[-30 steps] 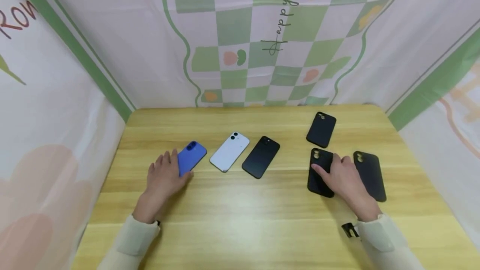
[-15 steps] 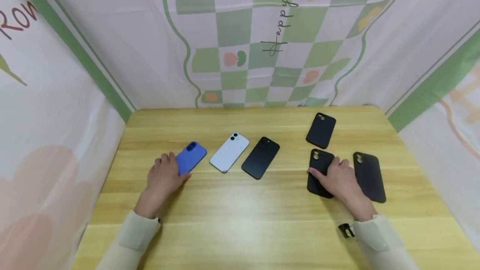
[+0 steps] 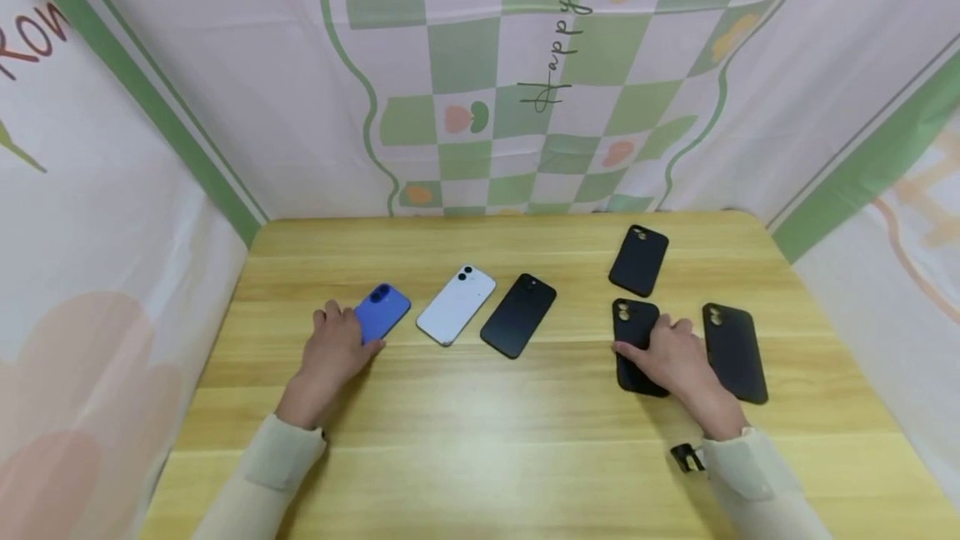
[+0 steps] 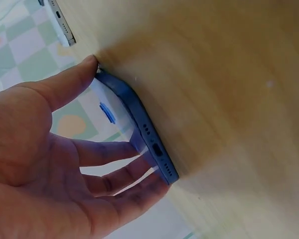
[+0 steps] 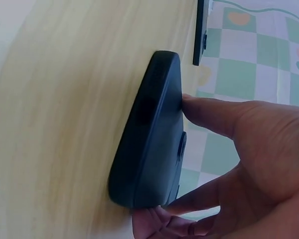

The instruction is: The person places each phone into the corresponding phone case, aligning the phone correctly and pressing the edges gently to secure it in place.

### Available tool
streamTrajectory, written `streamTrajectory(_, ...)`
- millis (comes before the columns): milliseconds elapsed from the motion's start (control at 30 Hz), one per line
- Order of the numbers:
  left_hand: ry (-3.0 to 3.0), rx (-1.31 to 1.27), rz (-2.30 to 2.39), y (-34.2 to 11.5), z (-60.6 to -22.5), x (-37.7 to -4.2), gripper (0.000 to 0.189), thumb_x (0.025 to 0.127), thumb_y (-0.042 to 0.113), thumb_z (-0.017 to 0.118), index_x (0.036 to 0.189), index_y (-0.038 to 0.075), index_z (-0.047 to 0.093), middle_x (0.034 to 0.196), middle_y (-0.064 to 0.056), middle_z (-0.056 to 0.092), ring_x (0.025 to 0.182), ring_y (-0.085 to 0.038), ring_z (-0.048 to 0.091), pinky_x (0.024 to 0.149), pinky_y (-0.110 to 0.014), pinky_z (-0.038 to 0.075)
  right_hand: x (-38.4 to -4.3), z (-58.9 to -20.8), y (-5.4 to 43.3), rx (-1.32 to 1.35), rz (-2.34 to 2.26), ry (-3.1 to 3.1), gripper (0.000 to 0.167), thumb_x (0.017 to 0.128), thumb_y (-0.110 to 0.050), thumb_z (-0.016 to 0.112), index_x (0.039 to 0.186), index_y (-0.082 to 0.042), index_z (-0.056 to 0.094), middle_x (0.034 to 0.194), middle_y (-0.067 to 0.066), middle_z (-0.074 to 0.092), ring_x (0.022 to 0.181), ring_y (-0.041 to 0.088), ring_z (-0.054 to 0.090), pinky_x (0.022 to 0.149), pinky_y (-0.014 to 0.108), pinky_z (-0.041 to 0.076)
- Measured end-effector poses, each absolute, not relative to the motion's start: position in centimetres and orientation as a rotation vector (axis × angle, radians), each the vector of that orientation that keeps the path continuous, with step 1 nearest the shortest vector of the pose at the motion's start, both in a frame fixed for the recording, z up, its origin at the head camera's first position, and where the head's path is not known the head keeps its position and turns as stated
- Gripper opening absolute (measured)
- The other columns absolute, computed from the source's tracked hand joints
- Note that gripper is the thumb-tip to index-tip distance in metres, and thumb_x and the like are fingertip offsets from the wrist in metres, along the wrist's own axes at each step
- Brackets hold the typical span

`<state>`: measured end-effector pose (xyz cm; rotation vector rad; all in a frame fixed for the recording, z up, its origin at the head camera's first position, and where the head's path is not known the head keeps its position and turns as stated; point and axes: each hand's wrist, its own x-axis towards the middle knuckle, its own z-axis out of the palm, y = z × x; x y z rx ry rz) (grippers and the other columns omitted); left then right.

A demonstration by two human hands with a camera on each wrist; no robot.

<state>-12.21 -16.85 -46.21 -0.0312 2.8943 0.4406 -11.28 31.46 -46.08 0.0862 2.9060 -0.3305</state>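
Observation:
In the head view, my left hand (image 3: 335,347) is at the lower left end of a blue phone (image 3: 384,312) lying camera side up. The left wrist view shows thumb and fingers on opposite long edges of this phone (image 4: 141,117), its charging port facing the camera. My right hand (image 3: 681,361) holds a black phone case (image 3: 633,323) across its width. From the right wrist, the thumb is on one long side of that case (image 5: 149,134) and the fingers curl at the other. The hand covers part of the case's right side.
A white phone (image 3: 456,307) and a black phone (image 3: 519,317) lie mid-table between the hands. Two more black cases lie at the right, one farther back (image 3: 639,261) and one beside my right hand (image 3: 737,352). A patterned curtain (image 3: 465,48) stands behind the wooden table (image 3: 465,423).
My right thumb has slid from the case's back to its left edge, and the case has turned slightly. My left fingers have drawn in around the edges of the blue phone.

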Motion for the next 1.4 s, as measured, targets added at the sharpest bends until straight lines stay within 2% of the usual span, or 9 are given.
streamTrajectory(367, 2.897, -0.015, 0.514, -16.8, -45.9, -12.6, 0.074, 0.094, 0.032, 0.084, 0.126, -0.026, 0.051, 0.12, -0.036, 0.051, 0.107, -0.046, 0.05, 0.09, -0.056, 0.054, -11.2, -45.6, 31.7, 0.095, -0.423, 2.816, 0.111, 0.087, -0.06, 0.081, 0.135, 0.032, 0.041, 0.121, 0.053, 0.048, 0.084, 0.044, 0.062, 0.074, 0.054, 0.055)
streamTrajectory(633, 2.855, -0.065, 0.557, -17.2, -46.0, -12.9, 0.08, 0.093, 0.034, 0.084, 0.13, -0.025, 0.047, 0.122, -0.036, 0.05, 0.108, -0.046, 0.049, 0.089, -0.058, 0.055, -11.5, -45.5, 31.7, 0.09, -0.436, 2.796, 0.109, 0.081, -0.06, 0.086, 0.132, 0.028, 0.047, 0.115, 0.047, 0.056, 0.093, 0.048, 0.062, 0.08, 0.057, 0.055)
streamTrajectory(767, 2.851, -0.085, 0.554, -17.2, -46.0, -12.9, 0.084, 0.089, 0.037, 0.086, 0.13, -0.023, 0.045, 0.119, -0.035, 0.052, 0.105, -0.044, 0.051, 0.086, -0.057, 0.056, -11.6, -45.4, 31.6, 0.086, -0.466, 2.794, 0.105, 0.082, -0.056, 0.087, 0.133, 0.027, 0.048, 0.118, 0.047, 0.06, 0.1, 0.054, 0.065, 0.083, 0.059, 0.056)
streamTrajectory(967, 2.795, -0.137, 0.6, -17.2, -45.9, -13.0, 0.096, 0.086, 0.039, 0.089, 0.138, -0.022, 0.037, 0.123, -0.037, 0.052, 0.107, -0.046, 0.056, 0.09, -0.057, 0.056, -12.0, -44.9, 31.8, 0.088, -0.54, 2.768, 0.094, 0.093, -0.042, 0.081, 0.145, 0.025, 0.04, 0.134, 0.048, 0.054, 0.12, 0.061, 0.057, 0.097, 0.066, 0.052)
streamTrajectory(1100, 2.73, -0.186, 0.668, -17.4, -45.9, -13.0, 0.098, 0.085, 0.039, 0.09, 0.142, -0.018, 0.033, 0.127, -0.036, 0.051, 0.104, -0.047, 0.062, 0.088, -0.057, 0.058, -11.9, -44.5, 32.0, 0.079, -0.626, 2.765, 0.085, 0.099, -0.036, 0.075, 0.146, 0.025, 0.04, 0.113, 0.04, 0.066, 0.098, 0.045, 0.068, 0.089, 0.059, 0.056)
streamTrajectory(1200, 2.718, -0.171, 0.661, -17.5, -46.0, -12.9, 0.096, 0.086, 0.04, 0.089, 0.143, -0.017, 0.036, 0.126, -0.034, 0.055, 0.102, -0.044, 0.064, 0.085, -0.056, 0.057, -11.8, -44.4, 32.1, 0.076, -0.74, 2.747, 0.067, 0.1, -0.032, 0.074, 0.14, 0.018, 0.054, 0.076, 0.021, 0.066, 0.069, 0.025, 0.063, 0.069, 0.044, 0.055)
streamTrajectory(1300, 2.716, -0.143, 0.643, -17.7, -46.0, -12.8, 0.093, 0.087, 0.043, 0.087, 0.143, -0.015, 0.041, 0.124, -0.033, 0.061, 0.103, -0.042, 0.065, 0.085, -0.055, 0.057, -11.5, -44.4, 32.1, 0.068, -0.825, 2.73, 0.038, 0.101, -0.03, 0.074, 0.114, 0.006, 0.069, 0.06, 0.004, 0.052, 0.055, 0.016, 0.05, 0.056, 0.033, 0.045)
streamTrajectory(1333, 2.717, -0.138, 0.642, -17.8, -46.0, -12.8, 0.092, 0.087, 0.043, 0.087, 0.143, -0.015, 0.042, 0.123, -0.033, 0.063, 0.103, -0.041, 0.066, 0.084, -0.055, 0.057, -11.5, -44.4, 32.1, 0.071, -0.848, 2.717, 0.032, 0.101, -0.03, 0.073, 0.104, 0.002, 0.069, 0.056, -0.002, 0.043, 0.051, 0.014, 0.045, 0.053, 0.031, 0.041)
streamTrajectory(1400, 2.717, -0.135, 0.651, -17.8, -46.0, -12.8, 0.09, 0.087, 0.042, 0.088, 0.142, -0.013, 0.043, 0.122, -0.033, 0.064, 0.103, -0.042, 0.067, 0.084, -0.055, 0.057, -11.4, -44.4, 32.2, 0.067, -0.869, 2.709, 0.028, 0.102, -0.031, 0.073, 0.09, -0.006, 0.065, 0.056, -0.006, 0.037, 0.05, 0.012, 0.04, 0.05, 0.029, 0.038)
